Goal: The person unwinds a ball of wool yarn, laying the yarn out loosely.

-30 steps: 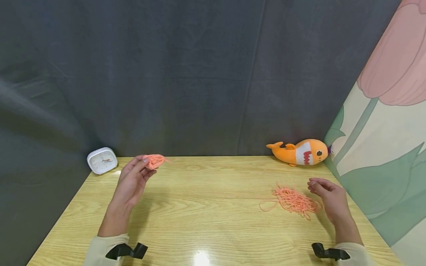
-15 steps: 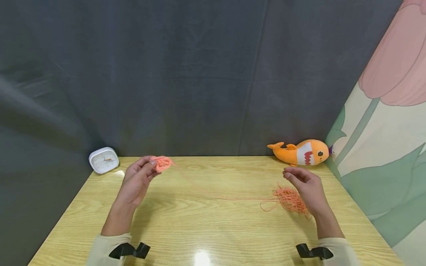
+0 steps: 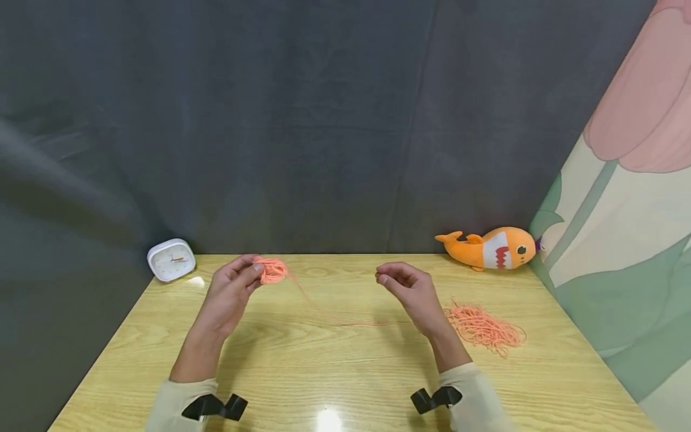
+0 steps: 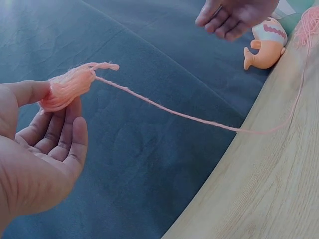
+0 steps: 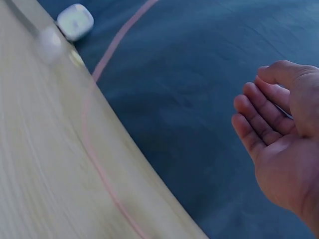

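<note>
Your right hand (image 3: 412, 295) has just swung leftward, from in front of the orange plush shark with the white belly (image 3: 488, 248) to a place well left of the shark's tail, and it hangs above the pale wood-grain table (image 3: 335, 366). That uncovers the loose, tangled heap of coral-pink yarn (image 3: 486, 329), which lies on your side of the shark. Your left hand (image 3: 229, 295) has edged a little toward the shark too, so your two hands are now much nearer each other. For the winding work, this seems to put your right hand back within easy reach of the bundle, with slack to draw on. Your left thumb and fingers pinch one end of the small wound bundle of coral-pink yarn (image 3: 273, 270), held up far to the left of the shark, its loops sticking out past your fingertips. Your right fingers are loosely bent, with the thumb close to the index fingertip; you have no yarn visible between them, and whether those tips meet is hard to tell. The thin coral-pink strand (image 4: 172, 110) sags from the bundle to the table and runs on to the heap near the shark, passing clear of your right fingers.
</note>
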